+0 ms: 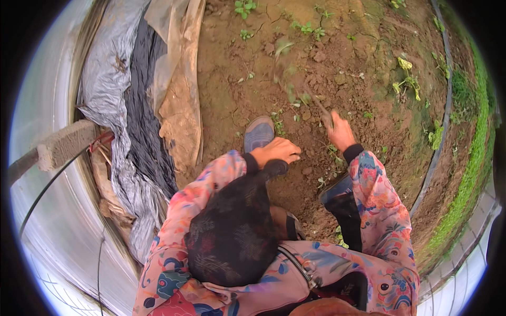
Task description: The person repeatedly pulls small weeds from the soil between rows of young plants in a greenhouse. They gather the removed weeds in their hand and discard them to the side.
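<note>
My right hand [341, 131] grips the handle of a small hand tool [322, 106] over the brown soil [304, 158]. The handle slants up and left, and its far end is lost in motion blur among blurred green leaves [291, 93]. Bent at the fingers, my left hand [276, 152] hovers or rests beside the toe of my left shoe [259, 134]; whether it holds anything is hidden. Just below that hand bulges dark mesh fabric [233, 233] across my left side. My right shoe [336, 187] shows partly behind my right forearm.
Small weeds [245, 8] and wilted yellow-green plants [407, 81] dot the soil. Along the left lie silver-black plastic sheeting [146, 87] and a muddy clear film [180, 118], near a concrete block [67, 144]. A grey hose [446, 91] and a green strip [476, 154] run down the right.
</note>
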Tool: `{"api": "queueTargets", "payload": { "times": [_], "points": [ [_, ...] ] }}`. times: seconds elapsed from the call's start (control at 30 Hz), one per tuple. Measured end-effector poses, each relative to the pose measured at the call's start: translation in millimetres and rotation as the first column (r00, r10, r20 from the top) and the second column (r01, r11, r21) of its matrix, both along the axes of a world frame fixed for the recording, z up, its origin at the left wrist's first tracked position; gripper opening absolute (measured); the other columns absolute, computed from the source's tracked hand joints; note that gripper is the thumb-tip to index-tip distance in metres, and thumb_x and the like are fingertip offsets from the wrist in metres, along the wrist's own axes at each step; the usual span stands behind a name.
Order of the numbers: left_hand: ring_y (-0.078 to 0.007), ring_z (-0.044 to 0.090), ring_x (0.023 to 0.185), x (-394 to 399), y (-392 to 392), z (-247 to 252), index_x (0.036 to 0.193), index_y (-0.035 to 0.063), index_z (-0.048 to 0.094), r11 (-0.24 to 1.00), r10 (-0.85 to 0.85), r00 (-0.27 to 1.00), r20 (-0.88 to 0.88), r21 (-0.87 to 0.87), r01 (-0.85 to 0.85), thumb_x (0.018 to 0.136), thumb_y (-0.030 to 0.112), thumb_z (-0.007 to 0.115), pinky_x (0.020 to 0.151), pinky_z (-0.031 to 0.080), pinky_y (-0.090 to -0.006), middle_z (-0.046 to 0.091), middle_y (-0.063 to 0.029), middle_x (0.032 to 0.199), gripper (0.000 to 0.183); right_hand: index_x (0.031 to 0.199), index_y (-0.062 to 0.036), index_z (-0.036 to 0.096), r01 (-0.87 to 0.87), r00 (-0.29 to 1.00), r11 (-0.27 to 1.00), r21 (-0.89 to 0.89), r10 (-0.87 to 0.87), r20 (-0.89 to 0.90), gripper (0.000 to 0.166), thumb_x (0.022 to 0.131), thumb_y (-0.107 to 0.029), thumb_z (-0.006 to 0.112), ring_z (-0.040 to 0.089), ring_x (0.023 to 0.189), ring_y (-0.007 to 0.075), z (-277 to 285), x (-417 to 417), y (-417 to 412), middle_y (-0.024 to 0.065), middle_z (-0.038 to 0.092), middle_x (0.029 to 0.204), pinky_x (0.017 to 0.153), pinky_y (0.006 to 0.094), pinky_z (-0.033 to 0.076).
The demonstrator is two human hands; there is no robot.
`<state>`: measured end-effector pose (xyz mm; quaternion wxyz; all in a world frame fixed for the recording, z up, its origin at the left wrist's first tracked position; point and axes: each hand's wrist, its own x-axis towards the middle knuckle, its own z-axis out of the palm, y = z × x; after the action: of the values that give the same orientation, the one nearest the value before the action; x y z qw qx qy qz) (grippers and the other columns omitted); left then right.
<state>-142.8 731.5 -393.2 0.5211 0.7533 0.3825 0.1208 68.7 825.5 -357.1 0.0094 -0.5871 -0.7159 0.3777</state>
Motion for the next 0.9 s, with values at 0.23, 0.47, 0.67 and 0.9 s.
{"api": "queueTargets", "payload": {
  "times": [0.23, 0.47, 0.67, 0.9],
  "points": [
    [-0.0317, 0.058, 0.069, 1, -4, -24, 0.074, 0.0066, 0.055, 0.989, -0.07, 0.994, -0.089, 0.121, 0.081, 0.075, 0.023, 0.057, 0.061, 0.046, -0.0418, 0.059, -0.0121, 0.071, 0.017, 0.091, -0.0006, 0.048, 0.335, 0.926, 0.934, 0.125, -0.301, -0.229, 0.028, 0.084, -0.027, 0.052, 0.054, 0.08, 0.0466, -56, -134, 74, 0.03, 0.056, 0.078, 0.067, 0.0498, 0.043],
    [-0.0311, 0.058, 0.073, -7, -6, -25, 0.079, 0.0057, 0.057, 0.998, -0.056, 0.993, -0.104, 0.009, 0.057, 0.073, 0.021, 0.061, 0.063, 0.046, -0.0393, 0.059, -0.011, 0.075, 0.017, 0.096, 0.0, 0.046, 0.061, 0.96, 0.985, -0.16, -0.101, -0.261, 0.029, 0.086, -0.027, 0.05, 0.052, 0.08, 0.0469, -49, -98, 37, 0.0295, 0.055, 0.077, 0.063, 0.0465, 0.043],
    [-0.0114, 0.051, 0.065, -14, 19, -14, 0.091, 0.0024, 0.059, 0.428, 0.896, 0.388, 0.217, -0.184, -0.885, 0.074, 0.016, 0.064, 0.058, 0.042, -0.0251, 0.051, -0.0036, 0.073, 0.022, 0.092, -0.003, 0.044, -0.04, 0.998, 0.998, 0.038, 0.042, -0.053, 0.022, 0.083, -0.02, 0.055, 0.054, 0.074, 0.045, -14, -15, 19, 0.0264, 0.056, 0.073, 0.058, 0.0474, 0.043],
    [-0.0136, 0.052, 0.08, -75, 130, 30, 0.117, -0.0013, 0.046, 0.442, 0.829, 0.498, 0.255, 0.247, -0.862, 0.078, 0.018, 0.063, 0.07, 0.044, -0.0261, 0.053, -0.0106, 0.098, 0.046, 0.095, -0.0028, 0.042, -0.036, 0.965, 0.997, 0.073, 0.053, -0.257, 0.022, 0.081, -0.014, 0.056, 0.053, 0.074, 0.0448, 1, -9, -23, 0.0251, 0.056, 0.073, 0.056, 0.0422, 0.044]
  ]
}}
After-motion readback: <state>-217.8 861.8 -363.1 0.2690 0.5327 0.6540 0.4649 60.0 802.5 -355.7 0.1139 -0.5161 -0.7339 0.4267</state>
